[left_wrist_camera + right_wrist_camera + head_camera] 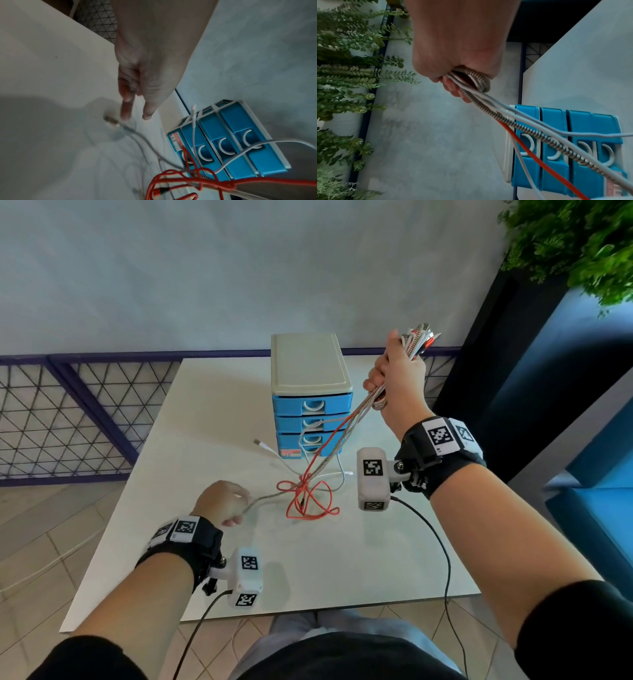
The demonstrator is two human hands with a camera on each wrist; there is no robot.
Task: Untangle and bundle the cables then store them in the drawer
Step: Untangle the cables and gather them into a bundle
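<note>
My right hand (394, 378) is raised beside the drawer unit (310, 392) and grips a bunch of cables (471, 81), whose plug ends (419, 340) stick out above the fist. From it a spring-wrapped cable (342, 436), white cables and a red cable (518, 138) slant down to a tangle (308, 494) on the white table (205, 559). The red cable's loops (188, 181) lie in that tangle. My left hand (241, 508) hovers low over the table with straight fingers (126, 112), just beside a grey cable's plug (111, 121), holding nothing.
The blue drawer unit (231, 148) has a grey top and all its drawers are closed. A white cable's USB plug (260, 444) lies left of it. A mesh fence (68, 419) runs behind the table, and a plant (582, 244) hangs at the upper right.
</note>
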